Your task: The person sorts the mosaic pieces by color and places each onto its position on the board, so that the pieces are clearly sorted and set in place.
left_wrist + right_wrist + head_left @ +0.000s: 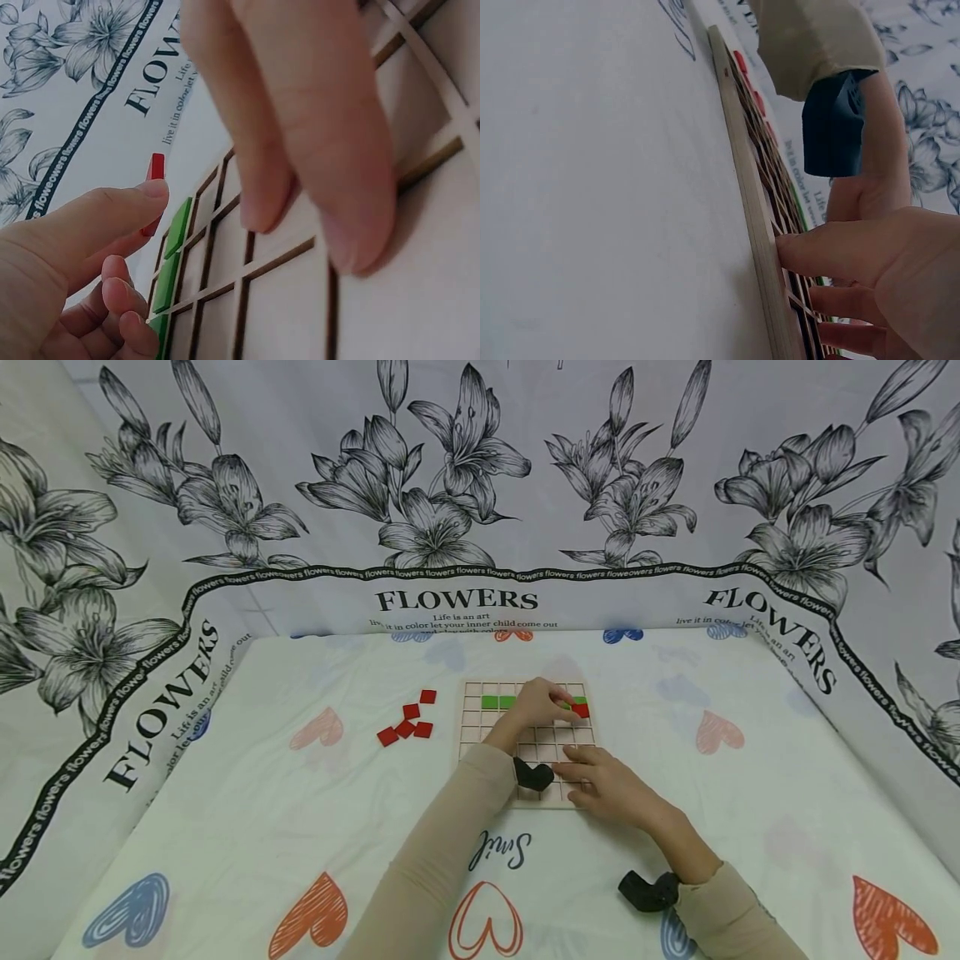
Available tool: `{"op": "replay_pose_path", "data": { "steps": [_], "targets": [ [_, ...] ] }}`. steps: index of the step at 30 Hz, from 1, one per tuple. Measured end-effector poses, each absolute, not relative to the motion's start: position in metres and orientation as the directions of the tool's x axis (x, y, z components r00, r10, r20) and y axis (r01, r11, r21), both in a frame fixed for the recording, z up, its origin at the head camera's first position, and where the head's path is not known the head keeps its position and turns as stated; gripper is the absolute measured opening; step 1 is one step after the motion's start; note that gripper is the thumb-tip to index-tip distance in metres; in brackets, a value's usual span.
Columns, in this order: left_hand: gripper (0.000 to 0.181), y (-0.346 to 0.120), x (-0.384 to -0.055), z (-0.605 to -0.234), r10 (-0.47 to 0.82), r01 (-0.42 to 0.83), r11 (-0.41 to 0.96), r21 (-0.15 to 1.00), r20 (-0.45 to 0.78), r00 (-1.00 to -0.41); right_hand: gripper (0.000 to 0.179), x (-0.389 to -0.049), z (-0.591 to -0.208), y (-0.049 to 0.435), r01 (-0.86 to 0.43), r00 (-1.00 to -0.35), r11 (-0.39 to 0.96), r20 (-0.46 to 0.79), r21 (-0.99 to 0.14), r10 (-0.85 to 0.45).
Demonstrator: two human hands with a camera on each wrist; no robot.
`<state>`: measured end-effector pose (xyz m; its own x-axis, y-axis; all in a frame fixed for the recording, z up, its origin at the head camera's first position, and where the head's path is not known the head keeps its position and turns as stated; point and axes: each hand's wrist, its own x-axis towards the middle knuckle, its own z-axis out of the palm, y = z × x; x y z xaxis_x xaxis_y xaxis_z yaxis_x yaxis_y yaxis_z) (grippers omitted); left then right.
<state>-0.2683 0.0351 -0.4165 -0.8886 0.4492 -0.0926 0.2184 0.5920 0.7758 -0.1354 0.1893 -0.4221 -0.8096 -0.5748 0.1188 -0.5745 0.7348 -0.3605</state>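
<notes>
My left hand (534,706) pinches a red square tile (155,166) between thumb and finger over the far right part of a wooden grid board (480,739). In the head view the red tile shows just in front of a green tile (580,700) on the board. Two more green tiles (490,702) lie in the same far row, left of that hand. My right hand (611,785) rests on the board's near right part with its fingers spread. In the right wrist view its thumb (810,251) touches the board near the edge.
Several loose red tiles (406,727) lie on the cloth left of the board. A white cloth (225,827) with printed hearts covers the table. A flower-printed curtain (555,510) stands behind and at both sides. Each wrist wears a black camera (648,892).
</notes>
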Motion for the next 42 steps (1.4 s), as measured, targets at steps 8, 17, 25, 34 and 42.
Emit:
{"op": "replay_pose_path", "data": {
  "steps": [8,17,25,34,42],
  "targets": [
    [0.026,0.041,-0.264,-0.422,0.436,0.238,0.604,0.761,-0.065,-0.898,0.038,-0.135,-0.421,0.189,-0.568,-0.813,0.733,0.114,-0.373,-0.572],
    [0.026,0.044,-0.260,-0.424,0.400,0.222,0.615,0.757,-0.056,-0.915,0.040,-0.134,-0.421,0.189,-0.578,-0.806,0.729,0.120,-0.366,-0.579],
    [0.025,0.047,-0.257,-0.421,0.364,0.206,0.637,0.743,-0.055,-0.930,0.040,-0.134,-0.420,0.189,-0.579,-0.806,0.731,0.119,-0.361,-0.580],
    [0.027,0.047,-0.256,-0.422,0.350,0.211,0.645,0.734,-0.039,-0.936,0.038,-0.136,-0.421,0.189,-0.573,-0.811,0.739,0.110,-0.355,-0.575],
    [0.025,0.048,-0.257,-0.424,0.351,0.218,0.655,0.724,-0.036,-0.936,0.039,-0.137,-0.422,0.189,-0.568,-0.813,0.739,0.103,-0.363,-0.574]
  ]
}}
